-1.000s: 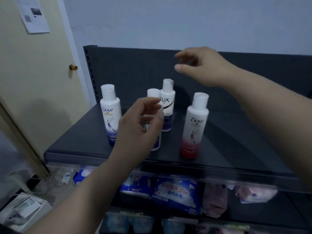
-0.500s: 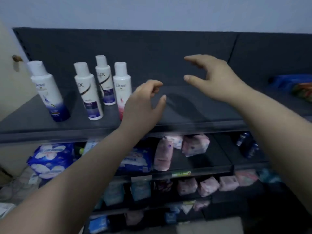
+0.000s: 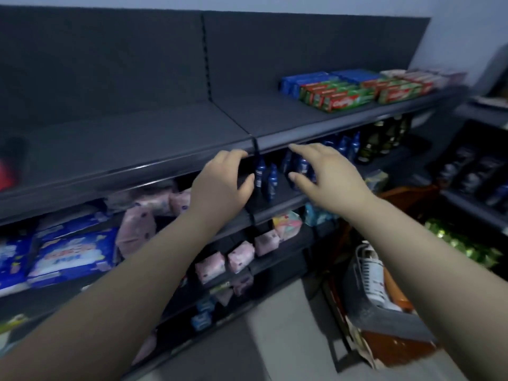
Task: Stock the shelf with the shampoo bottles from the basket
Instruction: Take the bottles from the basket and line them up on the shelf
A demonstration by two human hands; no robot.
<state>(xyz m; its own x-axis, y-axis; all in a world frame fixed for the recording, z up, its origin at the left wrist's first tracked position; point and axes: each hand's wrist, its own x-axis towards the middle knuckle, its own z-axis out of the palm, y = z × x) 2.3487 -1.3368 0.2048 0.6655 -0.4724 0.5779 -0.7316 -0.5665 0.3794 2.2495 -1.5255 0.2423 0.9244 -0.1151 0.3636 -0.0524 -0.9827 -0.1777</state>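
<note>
1. At the far left, on the top shelf (image 3: 137, 149), there is a red shape (image 3: 8, 171), too blurred to say what it is. The rest of this dark shelf board is bare until the right part.
2. Below it, on the lower shelves at the left, lie blue packs (image 3: 71, 254), and just beside them to the right stand pink packs (image 3: 137, 226). More small pink ones are on the shelf under them.
3. The left hand (image 3: 220, 185) is in the air in front of the edge of the top shelf. Its fingers are loosely curved, the thumb is apart, and it holds nothing.
4. Between the two hands, on the second shelf, stand small blue bottles (image 3: 265, 177) – upright and close together.
5. The right hand (image 3: 327, 174) is just beside the left one, at nearly the same height. Its fingers reach forward, almost straight, the thumb is spread, and it is empty too.
6. On the right part of the top shelf lie toothpaste boxes (image 3: 343, 94), red-green and blue, in flat rows. Under them, on the second shelf, stand dark bottles (image 3: 384, 141).
7. Low at the right, under the right forearm, is the grey basket (image 3: 384, 317). A white bottle (image 3: 372, 273) lies inside it – its label cannot be read.
8. Further right there are green things (image 3: 461, 243), shiny and blurred
</note>
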